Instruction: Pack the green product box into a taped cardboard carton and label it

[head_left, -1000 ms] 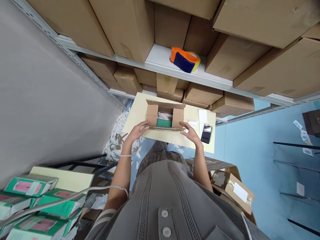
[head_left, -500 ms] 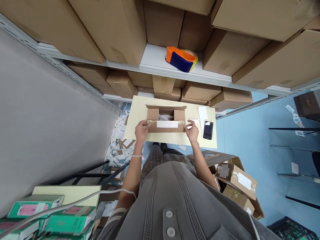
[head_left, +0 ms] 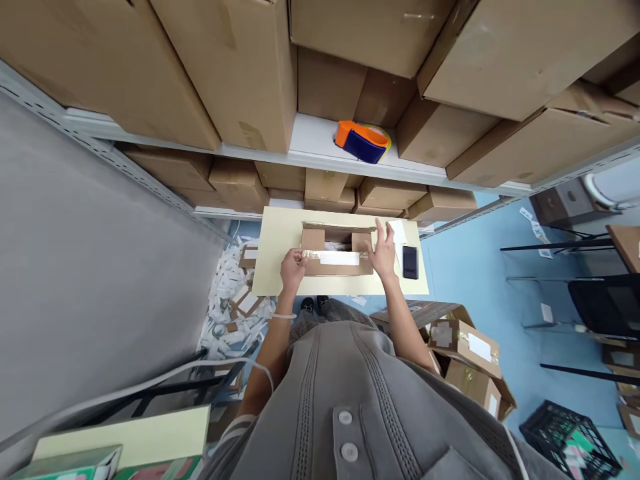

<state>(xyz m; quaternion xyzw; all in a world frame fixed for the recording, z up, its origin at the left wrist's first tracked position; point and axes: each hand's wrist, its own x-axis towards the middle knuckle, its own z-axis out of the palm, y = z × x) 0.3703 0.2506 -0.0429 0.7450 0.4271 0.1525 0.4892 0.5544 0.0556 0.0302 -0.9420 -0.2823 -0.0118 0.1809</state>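
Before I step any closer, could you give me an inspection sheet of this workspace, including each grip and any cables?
Surface: pale yellow tabletop, partly covered.
Job's things: open cardboard box; front flap bears a white label and shiny tape; contents unclear.
Clutter: black phone and white paper right of the box; paper scraps on the floor, left.
Grips: left grip at the flap's left end, firmness unclear; right grip at the box's right end, fingers spread.
Cables: pale cable passing the left arm.
Surroundings: shelves of cardboard cartons, orange-and-blue tape dispenser, black crate on the floor, right.
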